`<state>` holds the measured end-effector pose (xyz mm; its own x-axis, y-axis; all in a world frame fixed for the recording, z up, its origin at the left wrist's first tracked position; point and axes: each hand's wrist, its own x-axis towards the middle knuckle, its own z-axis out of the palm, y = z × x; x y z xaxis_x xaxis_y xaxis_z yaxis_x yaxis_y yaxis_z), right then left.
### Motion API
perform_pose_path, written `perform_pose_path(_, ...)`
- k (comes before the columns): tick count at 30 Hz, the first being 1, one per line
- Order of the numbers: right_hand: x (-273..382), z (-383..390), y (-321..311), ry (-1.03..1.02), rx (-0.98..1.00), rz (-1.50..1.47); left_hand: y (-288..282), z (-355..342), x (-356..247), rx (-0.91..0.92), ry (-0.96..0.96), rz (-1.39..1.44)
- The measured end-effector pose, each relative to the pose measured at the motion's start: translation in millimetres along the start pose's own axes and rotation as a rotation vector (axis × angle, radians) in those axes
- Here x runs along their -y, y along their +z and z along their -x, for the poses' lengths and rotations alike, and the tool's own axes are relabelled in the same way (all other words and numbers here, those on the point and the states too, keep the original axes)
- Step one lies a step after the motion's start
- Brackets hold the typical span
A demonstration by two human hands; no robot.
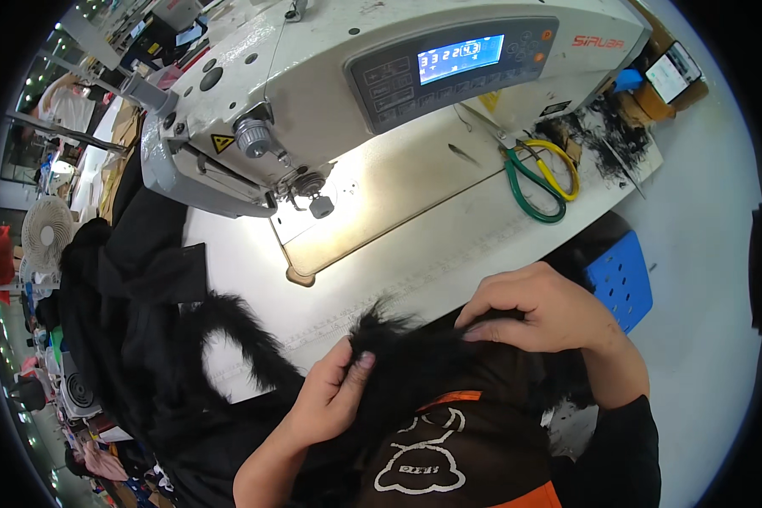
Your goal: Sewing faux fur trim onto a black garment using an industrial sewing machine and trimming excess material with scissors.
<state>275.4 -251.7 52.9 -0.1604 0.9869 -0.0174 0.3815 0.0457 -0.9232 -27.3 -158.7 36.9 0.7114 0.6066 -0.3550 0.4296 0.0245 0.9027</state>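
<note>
Black furry fabric (411, 347) stretches between my two hands at the front edge of the sewing table, above a dark brown apron (449, 432) with orange trim. My left hand (334, 389) has its thumb and fingers closed on the fur. To its right, my right hand (533, 309) pinches the same fur between thumb and fingers. A long fur strip (250, 330) loops away to the left onto a pile of black cloth (144, 288). Above my hands stands a white sewing machine (313, 68), its lit needle plate (339, 195) over the table (356, 288).
Green-and-yellow-handled scissors (525, 186) lie on the table's right side among black scraps (601, 140). A blue perforated plastic piece (618, 279) is beside my right arm. A phone (670, 74) leans at the back right. A white fan (46, 233) and other workstations fill the left background.
</note>
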Motion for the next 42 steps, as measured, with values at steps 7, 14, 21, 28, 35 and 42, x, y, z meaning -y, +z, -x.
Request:
perform_pose_path(7, 0, 1, -17, 0.083, -0.011, -0.162, -1, -2, 15, -0.038, 0.052, 0.078)
perform_pose_path(14, 13, 0, 1, -0.111, 0.022, -0.011, 0, -17, -7, -0.027, 0.123, -0.049)
perform_pose_path(21, 11, -11, 6, -0.092, -0.125, 0.027, 49, -32, -14, 0.118, 0.048, 0.519)
perform_pose_path(28, 3, -6, -4, -0.006, -0.299, 0.1, 54, -39, -8, 0.175, -0.127, 0.699)
perform_pose_path(35, -50, 3, -52, 0.176, -0.614, 0.884, 58, -40, -12, 0.03, -0.073, 0.669)
perform_pose_path(42, -44, -4, -68, 0.266, -0.533, 0.639, 51, -39, -10, 0.069, -0.092, 0.759)
